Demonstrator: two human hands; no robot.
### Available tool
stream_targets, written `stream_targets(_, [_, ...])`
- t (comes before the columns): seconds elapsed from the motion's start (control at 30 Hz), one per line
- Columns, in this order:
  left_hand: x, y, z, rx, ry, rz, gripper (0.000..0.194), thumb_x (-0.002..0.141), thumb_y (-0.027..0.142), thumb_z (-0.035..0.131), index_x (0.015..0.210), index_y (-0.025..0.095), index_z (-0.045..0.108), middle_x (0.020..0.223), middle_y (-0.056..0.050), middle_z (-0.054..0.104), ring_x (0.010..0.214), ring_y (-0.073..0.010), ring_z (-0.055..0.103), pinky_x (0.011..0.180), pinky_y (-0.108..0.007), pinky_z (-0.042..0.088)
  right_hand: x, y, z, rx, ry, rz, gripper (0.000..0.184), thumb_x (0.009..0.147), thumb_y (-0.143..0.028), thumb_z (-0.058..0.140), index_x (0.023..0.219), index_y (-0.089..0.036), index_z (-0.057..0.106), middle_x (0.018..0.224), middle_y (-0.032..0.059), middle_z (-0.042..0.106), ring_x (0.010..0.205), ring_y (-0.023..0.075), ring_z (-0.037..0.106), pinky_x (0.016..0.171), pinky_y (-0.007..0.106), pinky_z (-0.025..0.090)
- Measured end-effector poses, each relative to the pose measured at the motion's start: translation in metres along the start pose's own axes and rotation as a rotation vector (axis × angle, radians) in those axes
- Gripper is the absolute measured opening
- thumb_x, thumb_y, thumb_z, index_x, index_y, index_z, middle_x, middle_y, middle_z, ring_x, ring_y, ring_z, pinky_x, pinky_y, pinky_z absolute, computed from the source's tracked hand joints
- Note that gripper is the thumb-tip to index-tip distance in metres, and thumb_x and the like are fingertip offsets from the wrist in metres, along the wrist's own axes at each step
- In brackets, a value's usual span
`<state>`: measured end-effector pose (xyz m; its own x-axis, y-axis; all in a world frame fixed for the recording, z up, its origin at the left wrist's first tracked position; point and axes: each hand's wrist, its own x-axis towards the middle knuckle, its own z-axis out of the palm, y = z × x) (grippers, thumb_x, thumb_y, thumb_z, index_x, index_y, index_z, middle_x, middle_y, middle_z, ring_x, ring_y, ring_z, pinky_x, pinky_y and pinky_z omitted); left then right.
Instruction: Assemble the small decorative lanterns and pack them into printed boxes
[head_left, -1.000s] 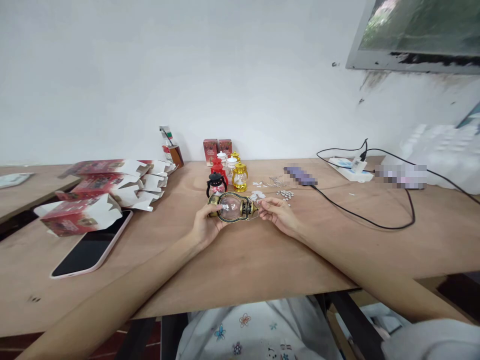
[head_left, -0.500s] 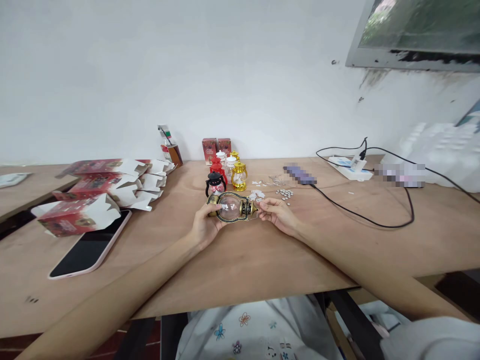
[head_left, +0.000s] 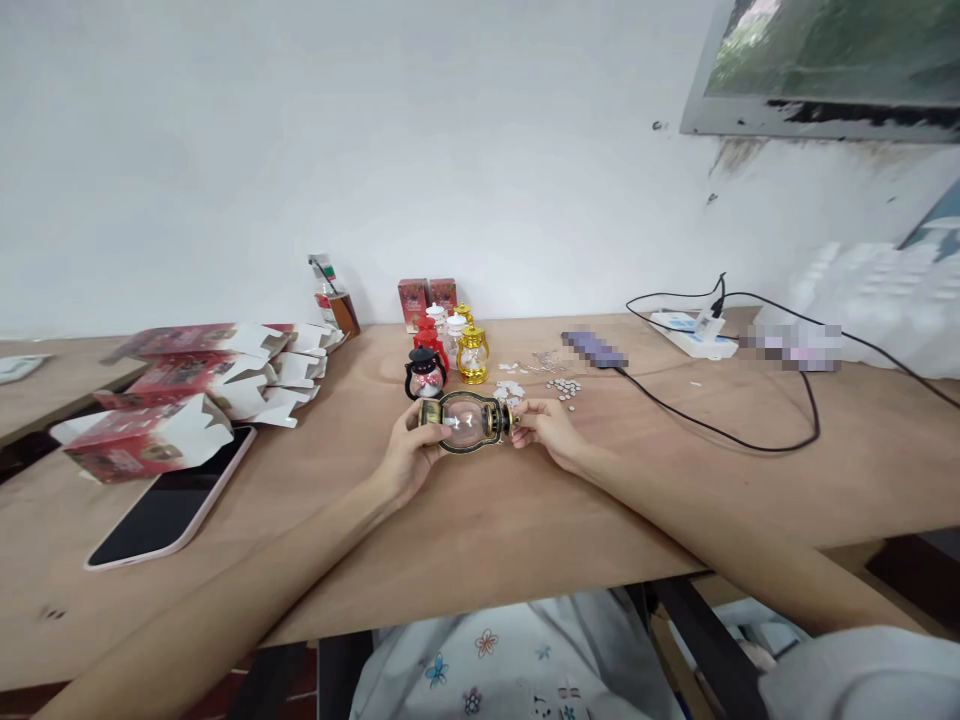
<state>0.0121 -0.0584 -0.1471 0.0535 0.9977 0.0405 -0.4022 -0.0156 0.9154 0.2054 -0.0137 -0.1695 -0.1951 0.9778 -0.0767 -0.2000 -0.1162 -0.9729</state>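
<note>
1. Lap, bottom centre: pale printed cloth, flowers on it.
2. Table: brown wood top, spans the frame.
3. Phone, lower left: dark screen, pale pink edge; far end covered in view by a carton.
4. Left hand, centre: clamped round the base end of the bronze lantern, thumb over the clear globe.
5. Right hand, just right of centre: thumb and fingers together, pinching the lantern's narrow top end.
6. Bronze lantern, centre of frame, between the hands: on its side, base to frame left, top to frame right.
7. Cartons, left: red and white, flaps open, piled in a row going back.
8. Black lantern: upright, just beyond the left hand.
9. White bits and round pieces: loose, beyond the right hand.
10. Gold lanterns, red lanterns, white lanterns: upright, grouped behind the black one.
11. Purple device, right of centre: pixelated, black cable attached.
12. Power strip, right: white, plug in.
13. Bottle, small red boxes: near the wall.
14. Window, upper right.
</note>
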Motion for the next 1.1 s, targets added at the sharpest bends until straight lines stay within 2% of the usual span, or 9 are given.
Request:
stream_targets(0.13, [0.001, 0.002, 0.000, 0.059, -0.029, 0.005, 0.039, 0.048, 0.015, 0.075, 0.080, 0.017, 0.053, 0.083, 0.002, 0.063, 0.077, -0.0136, 0.061, 0.069, -0.030, 0.056, 0.004, 0.002, -0.002, -0.002, 0.044, -0.033, 0.028, 0.055, -0.031, 0.081, 0.057, -0.015, 0.058, 0.048, -0.0012, 0.059, 0.041, 0.0087, 0.054, 0.044, 0.022, 0.049])
stream_targets(0.33, [0.008, -0.004, -0.001, 0.269, 0.088, 0.057, 0.041, 0.049, 0.027, 0.081, 0.072, 0.016, 0.050, 0.067, 0.006, 0.054, 0.062, -0.0078, 0.052, 0.059, -0.019, 0.046, 0.015, -0.007, -0.020, -0.148, 0.155, -0.247, 0.032, 0.060, -0.044, 0.076, 0.062, -0.016, 0.060, 0.059, 0.0011, 0.063, 0.052, 0.0098, 0.054, 0.051, 0.024, 0.045])
stream_targets(0.43, [0.009, -0.010, -0.002, 0.473, 0.081, 0.094, 0.041, 0.052, 0.032, 0.081, 0.074, 0.016, 0.052, 0.063, 0.005, 0.054, 0.059, -0.0086, 0.049, 0.055, -0.020, 0.040, 0.012, -0.016, -0.026, -0.306, 0.233, -0.456, 0.029, 0.071, -0.045, 0.067, 0.066, -0.017, 0.060, 0.061, 0.0007, 0.062, 0.058, 0.0123, 0.055, 0.059, 0.027, 0.045])
stream_targets(0.6, [0.007, -0.020, -0.007, 0.690, -0.081, 0.176, 0.041, 0.055, 0.031, 0.081, 0.083, 0.017, 0.055, 0.077, 0.002, 0.062, 0.067, -0.0128, 0.054, 0.060, -0.023, 0.041, -0.012, -0.027, -0.024, -0.710, 0.420, -0.970, 0.020, 0.086, -0.037, 0.056, 0.077, -0.021, 0.064, 0.085, 0.0061, 0.060, 0.085, 0.0195, 0.057, 0.080, 0.037, 0.046])
stream_targets(0.7, [0.006, -0.023, -0.008, 0.748, -0.131, 0.178, 0.041, 0.054, 0.027, 0.080, 0.087, 0.016, 0.058, 0.078, 0.001, 0.063, 0.071, -0.0156, 0.057, 0.065, -0.025, 0.043, -0.024, -0.016, -0.022, -0.987, 0.315, -1.207, 0.011, 0.083, -0.037, 0.061, 0.085, -0.029, 0.069, 0.097, 0.0056, 0.057, 0.097, 0.0215, 0.054, 0.092, 0.041, 0.041])
stream_targets(0.8, [0.005, -0.022, -0.006, 0.645, -0.193, 0.183, 0.045, 0.053, 0.022, 0.080, 0.092, 0.016, 0.059, 0.085, -0.001, 0.065, 0.080, -0.0180, 0.060, 0.073, -0.027, 0.046, -0.027, 0.001, -0.020, -1.220, -0.065, -1.236, 0.017, 0.075, -0.047, 0.068, 0.091, -0.043, 0.068, 0.095, 0.0003, 0.058, 0.098, 0.0195, 0.054, 0.100, 0.040, 0.037])
stream_targets(0.83, [0.004, -0.022, -0.004, 0.586, -0.207, 0.180, 0.048, 0.052, 0.022, 0.081, 0.094, 0.016, 0.058, 0.090, -0.002, 0.066, 0.084, -0.0189, 0.061, 0.077, -0.028, 0.047, -0.027, 0.006, -0.018, -1.241, -0.124, -1.233, 0.020, 0.073, -0.050, 0.068, 0.092, -0.045, 0.067, 0.096, -0.0004, 0.058, 0.100, 0.0195, 0.054, 0.102, 0.040, 0.036])
stream_targets(1.0, [-0.004, -0.020, 0.005, 0.357, -0.218, 0.089, 0.061, 0.058, 0.026, 0.081, 0.112, 0.018, 0.054, 0.115, -0.007, 0.064, 0.105, -0.0223, 0.060, 0.093, -0.034, 0.045, -0.029, 0.012, -0.008, -0.926, 0.144, -1.194, 0.055, 0.076, -0.050, 0.063, 0.124, -0.028, 0.050, 0.129, 0.0101, 0.046, 0.125, 0.0290, 0.042, 0.106, 0.052, 0.033])
stream_targets(1.1, [-0.004, -0.024, 0.007, 0.307, -0.273, 0.063, 0.063, 0.061, 0.029, 0.080, 0.117, 0.018, 0.052, 0.120, -0.009, 0.062, 0.111, -0.0249, 0.058, 0.096, -0.037, 0.045, -0.031, 0.007, -0.001, -0.726, -0.043, -0.947, 0.074, 0.080, -0.043, 0.063, 0.141, -0.023, 0.026, 0.141, 0.0135, 0.040, 0.129, 0.0267, 0.042, 0.105, 0.048, 0.037])
